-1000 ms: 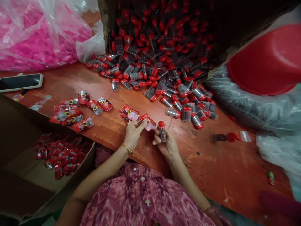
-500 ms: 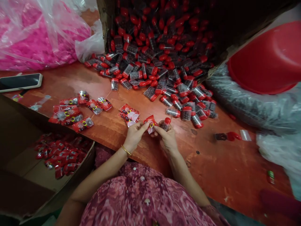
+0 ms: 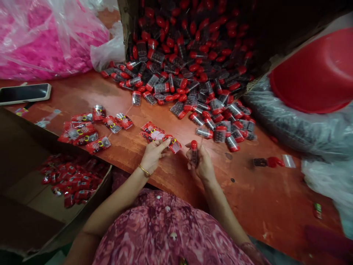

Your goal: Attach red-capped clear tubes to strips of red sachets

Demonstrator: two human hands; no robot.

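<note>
Preparing, it seems, to fill the red printed plastic pouch [image 3: 174,144] | left grip [image 3: 152,156] pinches it over the table [image 3: 261,198] | right grip [image 3: 206,165] grasps the red-capped clear vial [image 3: 193,152] upright, near the pouch | next move probably calls for opening the pouch wide

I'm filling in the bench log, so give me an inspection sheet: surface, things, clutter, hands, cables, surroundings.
Surface: reddish tabletop, marked with dark spots.
Things: red packet, red-capped tube, heap of tubes.
Clutter: phone, left.
Hands: left hand pinches the red packet; right hand grips the red-capped tube.
Cables: nothing seen.
Surroundings: bag of pink pieces, left; red tub, right; cardboard box holding packets, lower left.
</note>
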